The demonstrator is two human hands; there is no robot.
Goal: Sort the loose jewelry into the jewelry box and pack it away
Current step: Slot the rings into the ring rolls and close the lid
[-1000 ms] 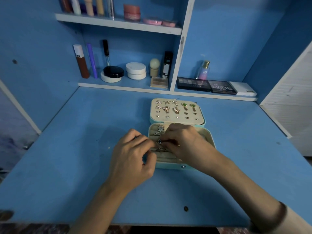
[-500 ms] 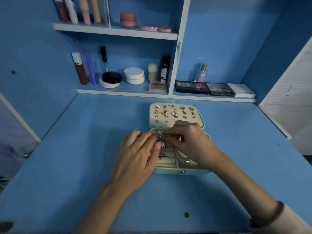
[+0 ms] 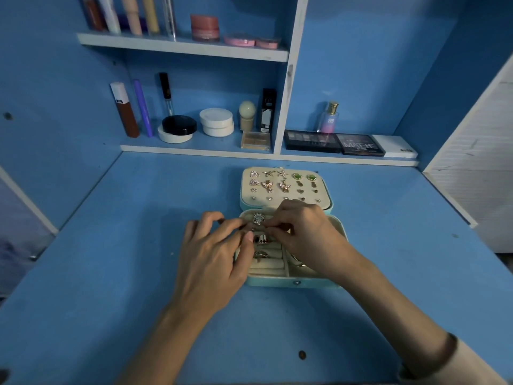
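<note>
Blue table (image 3: 111, 259), walled by blue panels at left and rear, white cabinet (image 3: 477, 176) at right; near edge by the person.

Open room: wide bare surface left of the box, a narrower strip to its right, a band between box and near edge.

Box (image 3: 277, 282): centre of table, open, front wall towards the person. Lid (image 3: 286, 187) lies flat behind the base, rows of earrings (image 3: 268, 186) pinned in it. Ring rolls on the base's left side, compartments on its right partly hidden by the right forearm.

Left hand (image 3: 213, 257): over the base's left edge, fingers bent, tips at the rear roll.

Right hand (image 3: 302, 232): over the base's right half, fingers curled, tips meeting the left hand's.

Ring (image 3: 258, 218): silver, in the rear roll, just beyond the fingertips. Whether either hand pinches anything cannot be told.

Around: low shelf (image 3: 194, 148) along the rear with tubes, jars, palettes (image 3: 333, 141) and a perfume bottle (image 3: 329, 119), well apart from the box; upper shelf (image 3: 180, 47) with more cosmetics. Dark spot (image 3: 302, 354) near the front edge.

Change since a second ago: both hands have moved from the middle rolls to the rear one, uncovering the near rolls.
</note>
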